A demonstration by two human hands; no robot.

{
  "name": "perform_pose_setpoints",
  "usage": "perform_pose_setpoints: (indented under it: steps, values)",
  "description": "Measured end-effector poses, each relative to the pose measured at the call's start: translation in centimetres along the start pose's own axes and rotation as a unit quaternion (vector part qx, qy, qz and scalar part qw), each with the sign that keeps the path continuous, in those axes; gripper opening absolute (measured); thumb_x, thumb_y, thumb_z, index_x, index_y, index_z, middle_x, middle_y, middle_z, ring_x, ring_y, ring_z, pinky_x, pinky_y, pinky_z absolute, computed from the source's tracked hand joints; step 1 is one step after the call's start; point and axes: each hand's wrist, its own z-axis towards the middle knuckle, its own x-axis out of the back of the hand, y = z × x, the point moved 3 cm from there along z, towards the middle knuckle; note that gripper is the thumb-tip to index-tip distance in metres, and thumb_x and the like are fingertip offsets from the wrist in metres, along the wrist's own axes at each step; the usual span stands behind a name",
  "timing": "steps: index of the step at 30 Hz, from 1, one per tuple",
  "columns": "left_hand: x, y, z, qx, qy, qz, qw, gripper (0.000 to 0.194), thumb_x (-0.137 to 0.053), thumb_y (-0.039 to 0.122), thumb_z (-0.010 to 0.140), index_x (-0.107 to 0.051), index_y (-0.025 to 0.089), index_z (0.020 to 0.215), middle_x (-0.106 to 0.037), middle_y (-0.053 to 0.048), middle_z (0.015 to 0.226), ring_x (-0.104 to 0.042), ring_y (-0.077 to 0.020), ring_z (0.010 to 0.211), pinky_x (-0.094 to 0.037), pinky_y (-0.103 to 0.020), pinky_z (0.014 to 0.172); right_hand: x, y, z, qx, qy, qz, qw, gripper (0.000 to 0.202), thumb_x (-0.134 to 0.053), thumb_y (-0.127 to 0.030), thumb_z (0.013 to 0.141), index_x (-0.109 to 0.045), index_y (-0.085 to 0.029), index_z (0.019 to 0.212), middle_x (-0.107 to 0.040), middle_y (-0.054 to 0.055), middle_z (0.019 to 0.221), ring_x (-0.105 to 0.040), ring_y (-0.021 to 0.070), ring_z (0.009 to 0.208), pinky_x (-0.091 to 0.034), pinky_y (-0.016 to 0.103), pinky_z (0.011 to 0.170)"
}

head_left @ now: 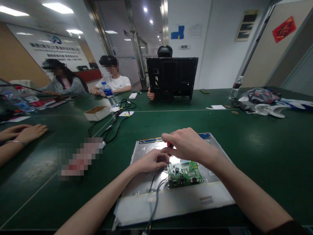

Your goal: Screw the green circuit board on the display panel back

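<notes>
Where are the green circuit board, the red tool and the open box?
Green circuit board [185, 174]: head view, its middle.
Red tool [170, 144]: head view, its visible red part.
Open box [99, 115]: head view, its near wall.

Ahead of me on the dark green table [264, 143] stands a flat black monitor housing [172, 78], a person [164, 51] partly hidden behind it. To my left I see a clear plastic bottle with a blue label [109, 93] near an open off-white cardboard box [97, 115]; a person in a white T-shirt [119, 83] sits beyond. Far to my right, a clear bottle with a dark label [236, 86] is near a crumpled plastic bag [259, 96], and a red diamond-shaped sign [284, 29] hangs beyond.
</notes>
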Motion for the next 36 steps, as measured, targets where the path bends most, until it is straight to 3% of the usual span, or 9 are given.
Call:
perform_pose_setpoints:
  steps: [6,12,19,24,31,36]
  values:
    - [-0.10,-0.16,0.05,0.006,0.009,-0.001,1.000,0.005,-0.062,0.015,0.074,-0.063,0.015,0.079,-0.059,0.002,0.068,-0.054,-0.0137,0.063,-0.043,-0.023,0.060,0.49,-0.14,-0.34,0.016,-0.007,0.043,0.999,0.016,-0.052,-0.025,0.083,-0.051,-0.018,0.098,-0.067,0.003,0.086,-0.051,0.0122,0.062,-0.019,0.027,0.050]
    - [-0.19,-0.09,0.06,0.003,0.008,-0.024,1.000,0.010,-0.062,0.014,0.074,-0.062,0.016,0.084,-0.061,0.001,0.073,-0.056,-0.0145,0.067,-0.045,-0.025,0.064,0.19,-0.04,-0.07,-0.011,-0.023,0.010,1.000,0.019,-0.050,-0.038,0.090,-0.055,-0.020,0.094,-0.067,0.003,0.078,-0.053,0.0131,0.061,-0.018,0.027,0.051]
    - [-0.11,0.14,0.11,0.010,0.011,-0.021,1.000,0.004,-0.061,0.014,0.072,-0.060,0.015,0.075,-0.058,0.002,0.069,-0.054,-0.0142,0.065,-0.043,-0.024,0.062,0.45,-0.10,-0.30,0.018,-0.011,0.045,0.999,0.017,-0.053,-0.025,0.083,-0.052,-0.018,0.098,-0.066,0.002,0.085,-0.049,0.0115,0.060,-0.020,0.026,0.049]
    - [-0.06,-0.02,0.02,0.012,-0.005,-0.020,1.000,0.008,-0.061,0.016,0.075,-0.061,0.016,0.082,-0.059,0.002,0.072,-0.054,-0.0139,0.064,-0.043,-0.024,0.062,0.33,0.04,-0.29,0.011,-0.001,0.028,1.000,0.017,-0.052,-0.034,0.088,-0.053,-0.019,0.095,-0.068,0.002,0.083,-0.051,0.0125,0.061,-0.019,0.026,0.049]
    - [-0.16,0.16,0.04,-0.013,-0.003,-0.044,0.999,0.003,-0.061,0.015,0.075,-0.059,0.015,0.077,-0.056,0.003,0.067,-0.052,-0.0125,0.062,-0.042,-0.023,0.060,0.44,0.13,-0.40,0.022,0.004,0.037,0.999,0.015,-0.054,-0.026,0.083,-0.051,-0.018,0.095,-0.065,0.001,0.083,-0.048,0.0112,0.059,-0.020,0.025,0.048]
    - [-0.15,0.16,0.06,-0.009,-0.003,-0.032,0.999,0.005,-0.061,0.015,0.074,-0.060,0.015,0.079,-0.057,0.002,0.069,-0.053,-0.0129,0.062,-0.042,-0.023,0.060,0.26,0.17,-0.21,0.008,0.001,0.012,1.000,0.016,-0.052,-0.036,0.089,-0.053,-0.020,0.090,-0.065,0.001,0.077,-0.049,0.0119,0.059,-0.018,0.026,0.049]
